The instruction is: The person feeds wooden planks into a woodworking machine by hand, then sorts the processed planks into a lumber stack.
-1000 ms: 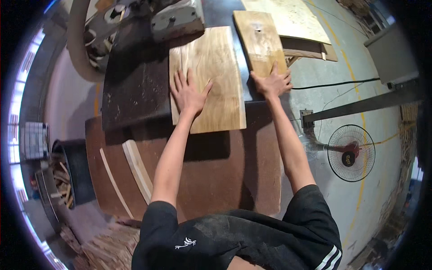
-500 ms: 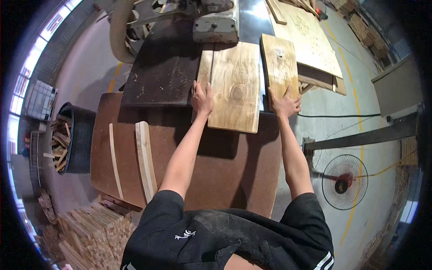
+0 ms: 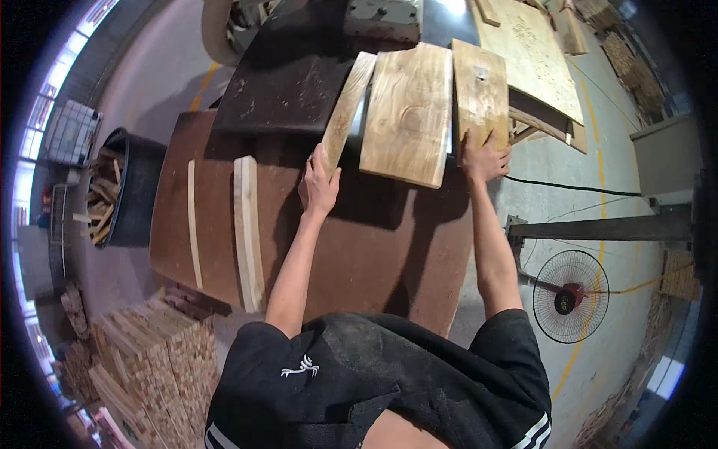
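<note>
My left hand (image 3: 320, 183) grips the near end of a narrow wooden strip (image 3: 350, 108), which slants away from the wide board beside it. That wide board (image 3: 407, 112) lies in the middle of the dark machine table (image 3: 292, 97), its near end jutting past the table edge, and neither hand touches it. On the right, my right hand (image 3: 485, 159) is closed round the near end of a second board (image 3: 480, 90), narrower than the middle one and marked by a dark knot. The undersides of both held pieces are hidden.
A machine head (image 3: 383, 21) stands over the far boards. On the brown table (image 3: 359, 262) lie a thin strip (image 3: 194, 224) and a thicker wooden bar (image 3: 248, 232). Around it are a scrap bin (image 3: 134, 191), stacked strips (image 3: 157, 359), a plywood sheet (image 3: 531, 60) and a fan (image 3: 571, 298).
The narrow strip has come away from the wide board's left side, drawn nearer and tilted by my left hand. My right hand stays on the right board. The whole view has shifted slightly.
</note>
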The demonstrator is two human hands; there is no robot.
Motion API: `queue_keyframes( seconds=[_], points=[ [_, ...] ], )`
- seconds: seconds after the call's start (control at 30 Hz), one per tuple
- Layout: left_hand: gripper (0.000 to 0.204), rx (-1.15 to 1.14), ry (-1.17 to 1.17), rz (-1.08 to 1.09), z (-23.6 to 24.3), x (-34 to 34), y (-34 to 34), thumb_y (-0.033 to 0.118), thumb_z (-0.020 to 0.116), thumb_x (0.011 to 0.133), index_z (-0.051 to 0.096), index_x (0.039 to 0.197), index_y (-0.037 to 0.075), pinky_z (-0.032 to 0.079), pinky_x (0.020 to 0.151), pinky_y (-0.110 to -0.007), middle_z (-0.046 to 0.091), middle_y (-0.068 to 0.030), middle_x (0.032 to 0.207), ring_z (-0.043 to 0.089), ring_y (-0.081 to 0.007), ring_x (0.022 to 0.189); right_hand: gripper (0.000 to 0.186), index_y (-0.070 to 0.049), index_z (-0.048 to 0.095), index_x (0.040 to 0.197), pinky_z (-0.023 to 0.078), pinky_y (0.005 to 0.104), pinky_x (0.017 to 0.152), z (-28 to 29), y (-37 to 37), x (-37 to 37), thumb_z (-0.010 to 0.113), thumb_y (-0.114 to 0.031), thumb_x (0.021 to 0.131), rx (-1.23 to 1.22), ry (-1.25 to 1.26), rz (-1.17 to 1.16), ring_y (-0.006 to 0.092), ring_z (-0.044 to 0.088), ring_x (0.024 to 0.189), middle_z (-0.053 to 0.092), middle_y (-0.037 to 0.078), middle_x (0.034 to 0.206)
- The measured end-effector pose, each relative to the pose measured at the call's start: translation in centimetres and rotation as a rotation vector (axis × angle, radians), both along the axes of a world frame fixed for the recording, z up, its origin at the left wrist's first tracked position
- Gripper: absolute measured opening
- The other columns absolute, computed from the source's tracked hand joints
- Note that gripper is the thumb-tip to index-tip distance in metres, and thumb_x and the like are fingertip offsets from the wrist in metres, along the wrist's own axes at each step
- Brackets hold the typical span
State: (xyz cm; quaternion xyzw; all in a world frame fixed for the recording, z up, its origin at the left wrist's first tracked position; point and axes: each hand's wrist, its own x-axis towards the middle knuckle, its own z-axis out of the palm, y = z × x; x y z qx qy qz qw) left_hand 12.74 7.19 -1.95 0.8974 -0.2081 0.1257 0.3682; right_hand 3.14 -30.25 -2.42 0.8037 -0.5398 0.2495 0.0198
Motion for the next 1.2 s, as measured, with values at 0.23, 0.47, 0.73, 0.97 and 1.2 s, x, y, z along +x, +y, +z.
queue_keyframes(
  seconds=[0.23,0.47,0.73,0.97,1.2],
  points=[
    [0.076,0.067,0.179,0.051,2.0,-4.3,5.6,0.017,0.082,0.081,0.044,0.146,0.01,0.055,0.093,-0.047,0.064,-0.0199,0.128,0.065,-0.0412,0.113,0.078,-0.028,0.056,0.141,0.033,0.0609,0.103,-0.6,-0.2,0.5,0.051,-0.081,0.084,-0.04,0.069,-0.019,0.044,0.041,0.134,0.042,0.03,0.146],
    [0.076,0.042,0.247,0.122,3.4,-6.7,6.7,0.019,0.092,0.067,0.058,0.133,0.005,0.056,0.091,-0.045,0.07,-0.0189,0.118,0.069,-0.0368,0.105,0.077,-0.028,0.056,0.142,0.033,0.061,0.103,-0.9,-0.8,0.4,0.05,-0.08,0.085,-0.024,0.054,-0.024,0.0435,0.042,0.134,0.042,0.03,0.147],
    [0.06,-0.76,0.916,-0.038,1.2,-7.3,8.4,0.015,0.085,0.082,0.057,0.131,-0.005,0.06,0.087,-0.038,0.069,-0.0167,0.123,0.071,-0.0308,0.106,0.077,-0.03,0.053,0.145,0.03,0.0636,0.106,-1.0,-0.3,0.7,0.05,-0.079,0.086,0.024,0.044,-0.014,0.0445,0.039,0.139,0.038,0.031,0.152],
    [0.058,-1.154,1.268,-0.196,2.0,-8.5,9.3,0.028,0.066,0.1,0.046,0.145,-0.003,0.059,0.096,-0.04,0.061,-0.0171,0.136,0.063,-0.0297,0.122,0.079,-0.029,0.053,0.146,0.029,0.0646,0.107,-1.5,-1.3,0.8,0.051,-0.08,0.084,0.037,0.025,-0.005,0.0451,0.038,0.139,0.038,0.03,0.151],
    [0.067,-1.404,1.431,-0.339,1.8,-8.8,9.3,0.047,0.043,0.107,0.035,0.154,0.0,0.045,0.112,-0.049,0.049,-0.0209,0.149,0.049,-0.034,0.137,0.081,-0.03,0.053,0.145,0.03,0.0644,0.106,-2.2,-1.9,0.4,0.053,-0.081,0.082,0.01,0.031,-0.013,0.0448,0.039,0.138,0.04,0.03,0.15]
  ],
)
